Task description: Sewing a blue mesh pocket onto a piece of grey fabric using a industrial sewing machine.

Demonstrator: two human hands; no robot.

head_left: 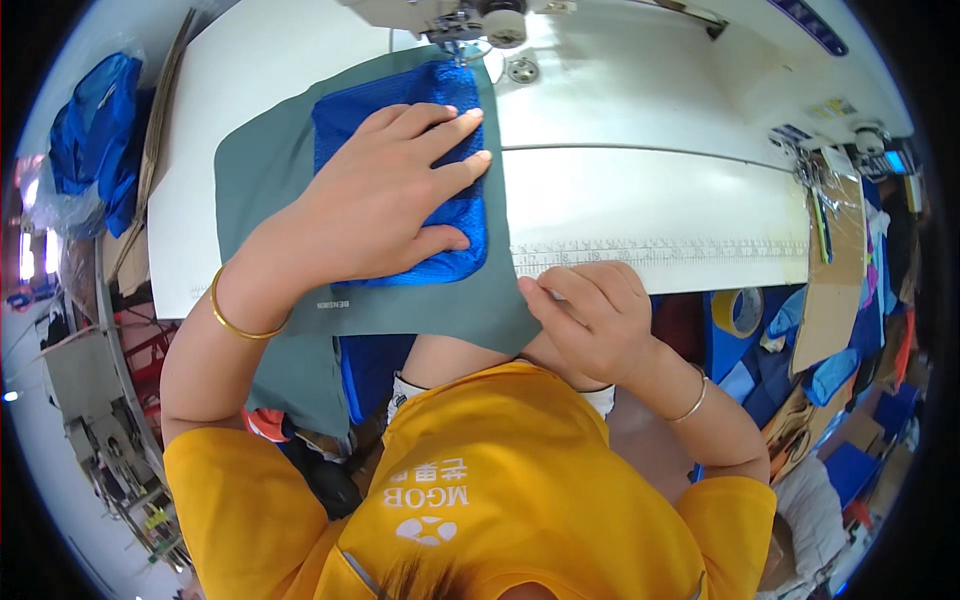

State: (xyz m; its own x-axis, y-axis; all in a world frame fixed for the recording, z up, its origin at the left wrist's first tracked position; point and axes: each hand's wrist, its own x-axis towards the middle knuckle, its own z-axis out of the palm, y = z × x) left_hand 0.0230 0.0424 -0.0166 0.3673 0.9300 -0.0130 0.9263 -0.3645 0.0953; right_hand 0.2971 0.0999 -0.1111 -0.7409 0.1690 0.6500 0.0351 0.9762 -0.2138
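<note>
A grey-green fabric panel (262, 190) lies on the white sewing-machine table, its lower part hanging over the front edge. On top of it rests a blue mesh piece (458, 262) with rounded lower corners. My left hand (400, 175) is spread flat on the blue piece, fingers along its right side. The top of the blue piece reaches the sewing machine's needle and presser foot (458, 55). My right hand (595, 315) is curled at the panel's lower right edge, thumb and finger closed on that edge. Its other fingers are folded in.
A printed ruler scale (660, 252) runs along the table's front edge. At the right are a cardboard piece (835, 260), a yellow tape roll (737, 312) and heaped blue fabrics. A blue bundle in clear plastic (100, 130) hangs at the left. Thread guides (800, 155) stand at the right.
</note>
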